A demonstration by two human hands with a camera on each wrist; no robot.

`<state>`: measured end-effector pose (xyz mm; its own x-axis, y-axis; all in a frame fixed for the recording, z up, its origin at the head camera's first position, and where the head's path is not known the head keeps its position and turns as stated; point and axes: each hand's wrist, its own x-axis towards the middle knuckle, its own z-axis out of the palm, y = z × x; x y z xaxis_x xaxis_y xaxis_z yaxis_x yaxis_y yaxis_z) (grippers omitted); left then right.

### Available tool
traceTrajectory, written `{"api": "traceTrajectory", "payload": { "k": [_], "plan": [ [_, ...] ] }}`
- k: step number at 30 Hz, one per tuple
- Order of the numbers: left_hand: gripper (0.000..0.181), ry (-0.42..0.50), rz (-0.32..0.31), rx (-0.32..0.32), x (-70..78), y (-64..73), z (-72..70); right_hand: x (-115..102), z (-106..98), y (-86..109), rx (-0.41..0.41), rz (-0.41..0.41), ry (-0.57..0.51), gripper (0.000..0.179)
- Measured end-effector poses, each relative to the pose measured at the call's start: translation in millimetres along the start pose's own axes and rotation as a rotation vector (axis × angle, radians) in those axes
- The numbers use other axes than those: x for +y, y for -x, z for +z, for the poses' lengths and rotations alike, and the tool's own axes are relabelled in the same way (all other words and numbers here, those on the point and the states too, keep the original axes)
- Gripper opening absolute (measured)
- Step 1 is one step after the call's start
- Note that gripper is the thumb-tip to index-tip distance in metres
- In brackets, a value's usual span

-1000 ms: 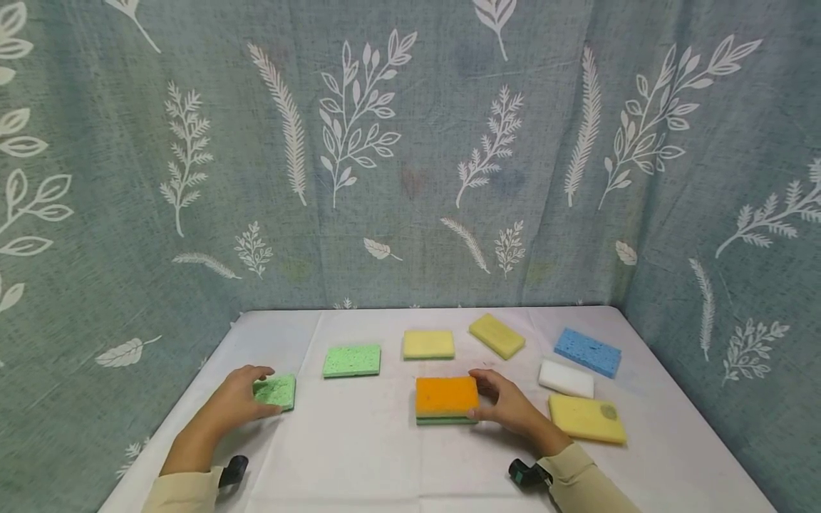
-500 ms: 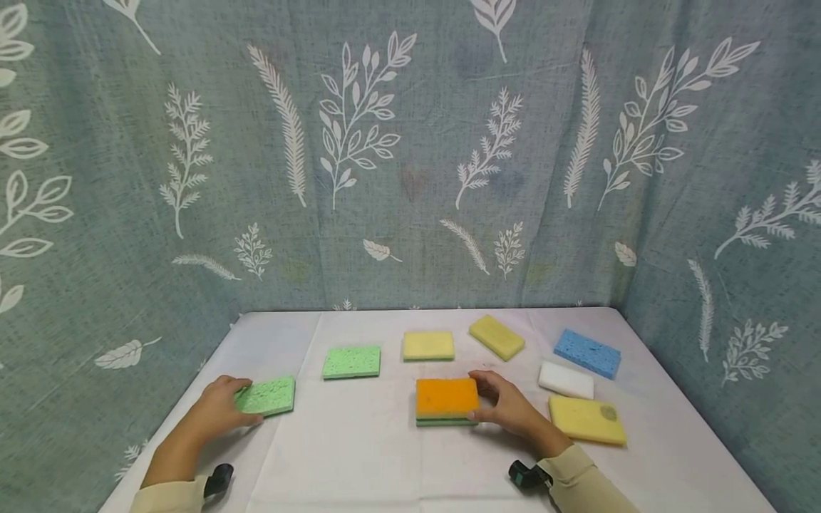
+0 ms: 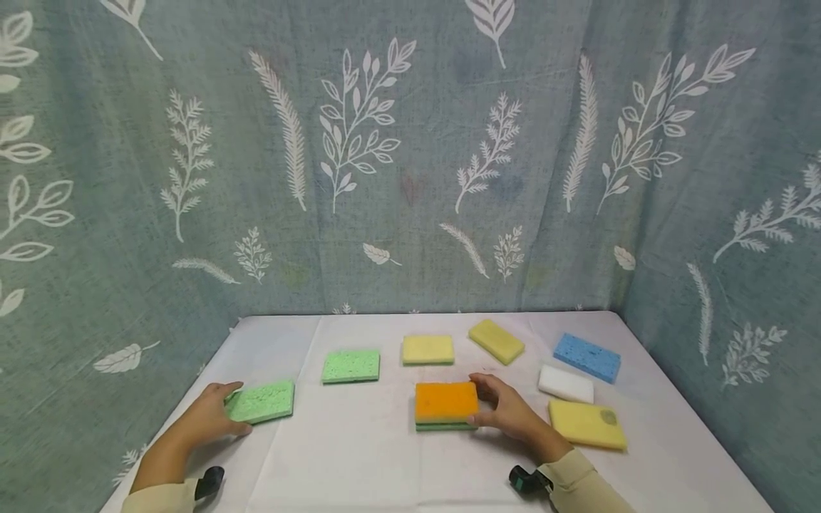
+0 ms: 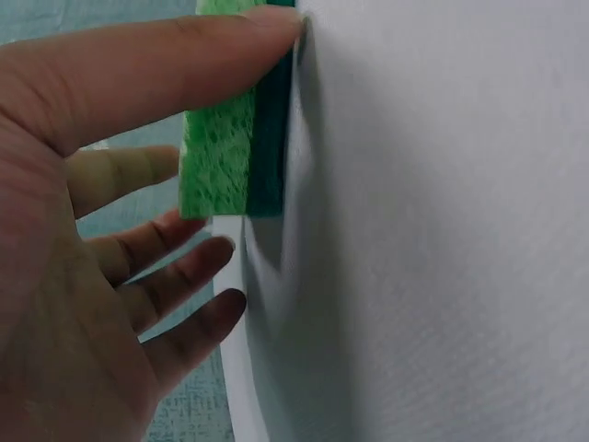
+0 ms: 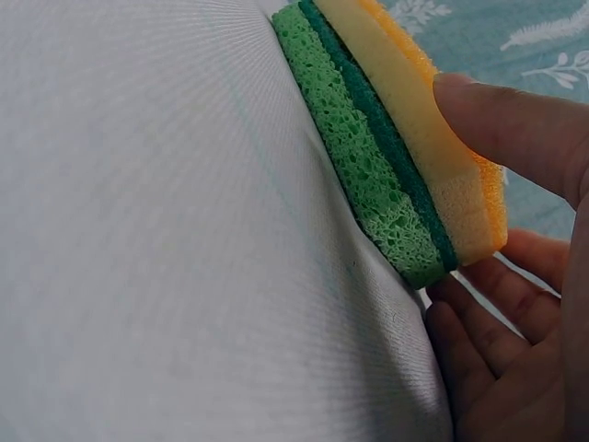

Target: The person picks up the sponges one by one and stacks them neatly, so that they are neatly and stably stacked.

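Note:
My left hand [image 3: 208, 413] is at the left end of a green sponge [image 3: 264, 401] lying on the table, thumb by its near edge and fingers by its far edge. Up close in the left wrist view, this green sponge [image 4: 221, 166] has a dark green layer against the cloth; the other fingers spread loosely. At centre right, my right hand [image 3: 509, 410] holds the right end of an orange sponge [image 3: 445, 400] between thumb and fingers. That sponge sits on top of another green sponge [image 5: 359, 166], as the right wrist view shows.
A second flat green sponge [image 3: 350, 365] and two yellow sponges, one straight [image 3: 427, 349] and one slanted [image 3: 497, 340], lie toward the back. Right of them are a blue sponge [image 3: 586, 356], a white sponge [image 3: 566, 382] and a larger yellow sponge [image 3: 586, 424]. Patterned curtains [image 3: 410, 157] enclose the table.
My left hand has slid left along the green sponge, uncovering more of it, while that sponge stays in place. My right hand and the orange sponge have not moved.

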<state>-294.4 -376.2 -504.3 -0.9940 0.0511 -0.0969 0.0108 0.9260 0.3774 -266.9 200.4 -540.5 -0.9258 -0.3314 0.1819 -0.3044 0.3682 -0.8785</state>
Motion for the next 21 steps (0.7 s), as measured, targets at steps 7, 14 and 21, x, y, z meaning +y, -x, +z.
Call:
{"api": "traceTrajectory", "payload": {
  "k": [7,14,21],
  "plan": [
    [0.106,0.020,0.002,-0.004,0.9,-1.7,-0.2,2.0,0.0,0.0,-0.005,-0.008,-0.029,0.083],
    [0.107,0.024,0.006,0.012,-1.7,-1.5,1.0,1.5,1.5,0.8,-0.010,-0.013,-0.021,0.084],
    [0.105,0.057,0.034,0.024,-0.6,-2.2,0.9,1.2,0.3,0.8,0.001,-0.031,-0.010,0.083]
  ]
}}
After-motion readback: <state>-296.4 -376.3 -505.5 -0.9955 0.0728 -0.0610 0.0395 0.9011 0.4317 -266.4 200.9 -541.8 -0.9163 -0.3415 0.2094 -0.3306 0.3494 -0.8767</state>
